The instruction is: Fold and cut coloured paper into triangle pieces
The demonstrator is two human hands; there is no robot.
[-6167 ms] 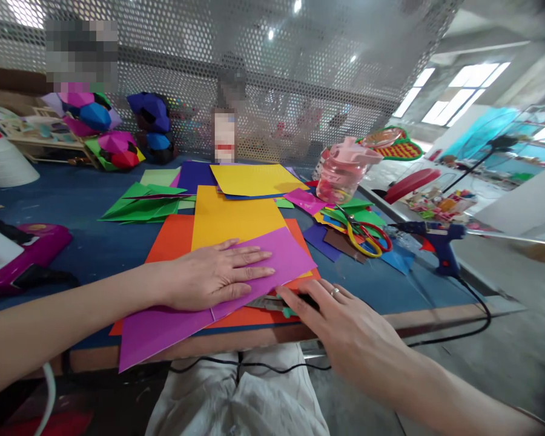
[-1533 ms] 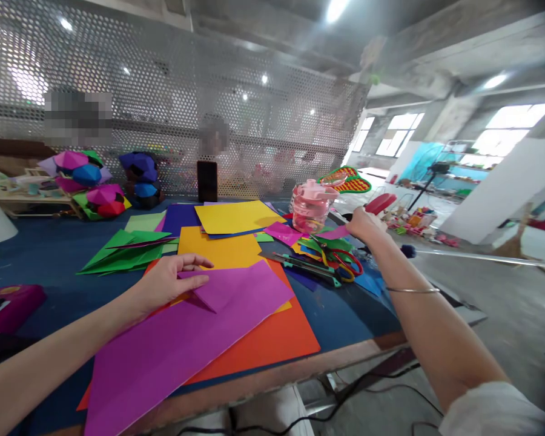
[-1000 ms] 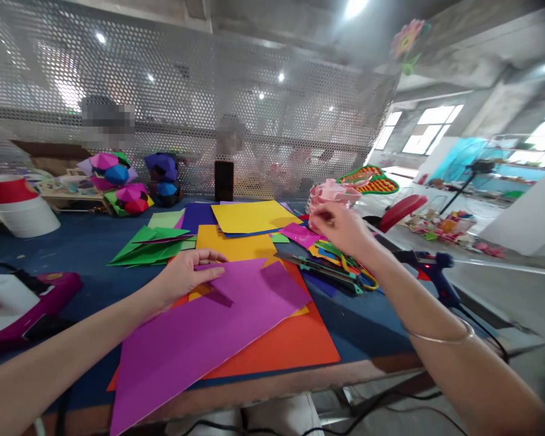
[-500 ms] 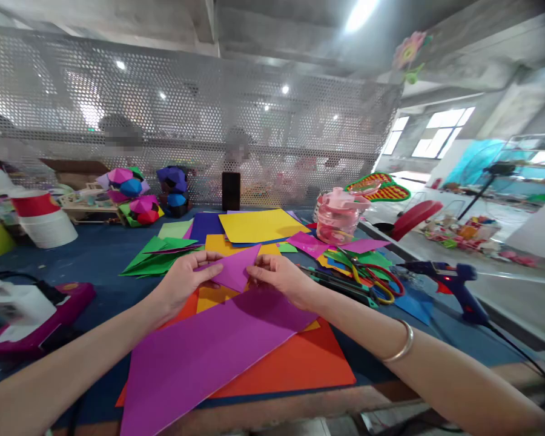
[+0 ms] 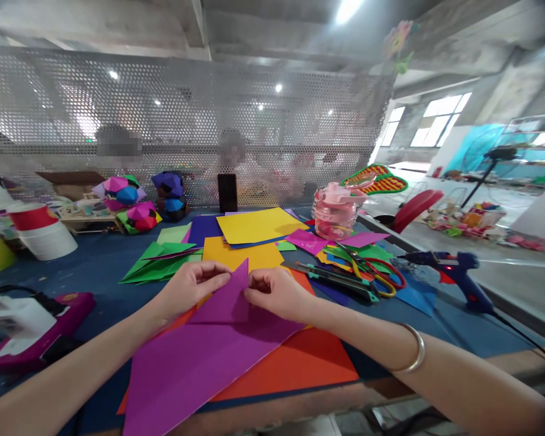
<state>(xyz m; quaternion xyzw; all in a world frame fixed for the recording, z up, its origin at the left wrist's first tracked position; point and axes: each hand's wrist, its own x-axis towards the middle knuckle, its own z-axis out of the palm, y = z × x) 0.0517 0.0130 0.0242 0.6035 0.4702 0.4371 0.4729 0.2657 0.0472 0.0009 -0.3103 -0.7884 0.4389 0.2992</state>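
Observation:
Between my hands is a small purple paper triangle [image 5: 229, 300], its sharp tip pointing up. My left hand [image 5: 200, 284] pinches its left sloping edge between thumb and fingers. On the right edge, just below the tip, my right hand [image 5: 272, 293] grips it with thumb and forefinger; the other fingers are curled. Below the triangle lies a large purple sheet [image 5: 195, 363], slanting across an orange-red sheet [image 5: 295, 360]. A golden-yellow sheet [image 5: 236, 254] shows behind my hands.
Green paper pieces [image 5: 157, 263] lie left of the stack. To the right are box cutters [image 5: 340, 280], scissors [image 5: 376, 275] and a glue gun [image 5: 458, 272] with its cord. A pink jar [image 5: 333, 212] stands behind them. A magenta power strip [image 5: 75, 306] sits at left.
The purple triangle has come lower, toward me, and turned so its tip points straighter up. Both hands have moved down with it, still holding its edges.

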